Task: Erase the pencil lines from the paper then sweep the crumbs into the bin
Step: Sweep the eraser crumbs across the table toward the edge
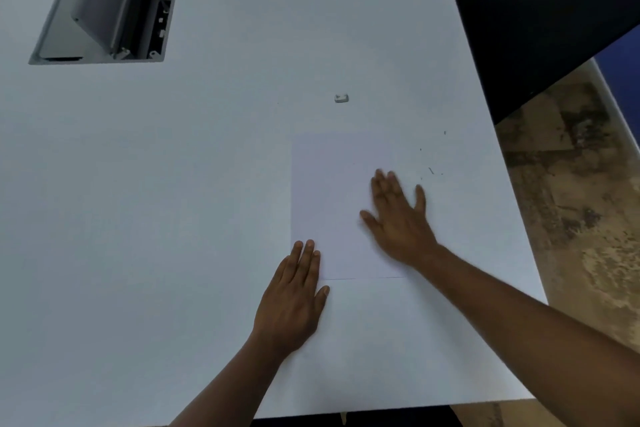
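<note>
A white sheet of paper (329, 198) lies on the white table (173, 184). My left hand (294, 295) lies flat with straight fingers on the sheet's near left corner. My right hand (398, 215) is flat with spread fingers over the sheet's right edge and looks blurred. A small white eraser (341, 98) sits on the table beyond the paper, apart from both hands. Dark eraser crumbs (431, 170) are scattered on the table just right of my right hand. I see no pencil lines on the paper.
An open grey cable box (110, 7) is set into the table at the far left. The table's right edge runs close to the crumbs, with mottled floor (571, 218) below. A dark panel (540, 10) stands at the far right.
</note>
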Action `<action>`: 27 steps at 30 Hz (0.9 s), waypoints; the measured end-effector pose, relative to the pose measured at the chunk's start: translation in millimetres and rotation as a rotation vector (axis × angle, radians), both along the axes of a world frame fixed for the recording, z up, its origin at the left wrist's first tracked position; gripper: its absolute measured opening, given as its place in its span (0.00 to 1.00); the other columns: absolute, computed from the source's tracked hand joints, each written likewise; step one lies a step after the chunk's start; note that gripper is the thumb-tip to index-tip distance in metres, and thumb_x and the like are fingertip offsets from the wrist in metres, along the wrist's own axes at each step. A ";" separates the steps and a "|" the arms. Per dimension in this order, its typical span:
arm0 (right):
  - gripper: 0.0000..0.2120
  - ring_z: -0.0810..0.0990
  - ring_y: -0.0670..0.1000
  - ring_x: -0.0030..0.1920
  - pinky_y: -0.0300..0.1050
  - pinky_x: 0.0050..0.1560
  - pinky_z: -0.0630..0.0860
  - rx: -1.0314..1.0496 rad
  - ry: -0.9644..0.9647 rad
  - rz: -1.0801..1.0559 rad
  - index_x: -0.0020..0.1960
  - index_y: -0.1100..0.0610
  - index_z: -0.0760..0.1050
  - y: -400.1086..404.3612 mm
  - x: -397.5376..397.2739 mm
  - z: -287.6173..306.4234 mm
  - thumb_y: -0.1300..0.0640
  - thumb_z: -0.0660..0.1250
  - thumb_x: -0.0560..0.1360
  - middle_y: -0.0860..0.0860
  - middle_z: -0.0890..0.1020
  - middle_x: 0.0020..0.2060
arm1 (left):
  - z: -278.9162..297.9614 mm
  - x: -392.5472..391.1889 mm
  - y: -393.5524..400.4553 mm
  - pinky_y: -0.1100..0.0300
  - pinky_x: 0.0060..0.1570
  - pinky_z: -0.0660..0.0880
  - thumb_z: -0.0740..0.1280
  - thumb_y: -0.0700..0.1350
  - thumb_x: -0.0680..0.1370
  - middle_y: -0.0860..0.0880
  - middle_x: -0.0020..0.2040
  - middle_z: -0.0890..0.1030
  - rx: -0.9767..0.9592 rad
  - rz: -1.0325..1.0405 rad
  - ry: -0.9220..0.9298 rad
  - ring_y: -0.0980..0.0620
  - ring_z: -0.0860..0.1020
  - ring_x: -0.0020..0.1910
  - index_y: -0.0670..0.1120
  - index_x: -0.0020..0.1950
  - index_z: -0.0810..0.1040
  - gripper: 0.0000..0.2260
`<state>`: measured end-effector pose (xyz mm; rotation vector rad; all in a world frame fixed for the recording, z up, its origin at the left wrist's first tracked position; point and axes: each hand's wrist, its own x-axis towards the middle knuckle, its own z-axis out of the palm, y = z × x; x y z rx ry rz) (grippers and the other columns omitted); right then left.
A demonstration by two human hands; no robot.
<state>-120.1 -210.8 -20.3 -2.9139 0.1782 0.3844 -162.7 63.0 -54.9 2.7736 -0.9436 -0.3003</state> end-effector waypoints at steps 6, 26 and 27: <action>0.37 0.40 0.48 0.80 0.69 0.74 0.46 0.008 0.001 0.232 0.81 0.55 0.47 27.8 -49.6 -17.7 0.34 0.36 0.81 0.48 0.44 0.80 | 1.5 5.8 12.3 0.55 0.79 0.48 0.49 0.57 0.87 0.45 0.84 0.56 0.032 -0.017 -0.008 0.46 0.53 0.83 0.43 0.83 0.55 0.29; 0.30 0.39 0.51 0.80 0.67 0.75 0.43 -0.038 -0.011 0.294 0.81 0.55 0.45 31.6 51.7 -5.2 0.45 0.50 0.84 0.50 0.44 0.81 | 14.6 83.6 -78.8 0.57 0.79 0.34 0.40 0.62 0.82 0.46 0.84 0.41 -0.103 0.138 0.107 0.48 0.36 0.83 0.44 0.82 0.41 0.33; 0.30 0.39 0.50 0.80 0.67 0.75 0.42 -0.035 0.010 0.309 0.81 0.55 0.44 29.7 53.4 -6.9 0.44 0.47 0.84 0.49 0.43 0.81 | 12.0 83.5 -78.2 0.56 0.80 0.35 0.39 0.63 0.82 0.46 0.84 0.40 -0.091 0.145 0.119 0.48 0.35 0.82 0.44 0.82 0.40 0.33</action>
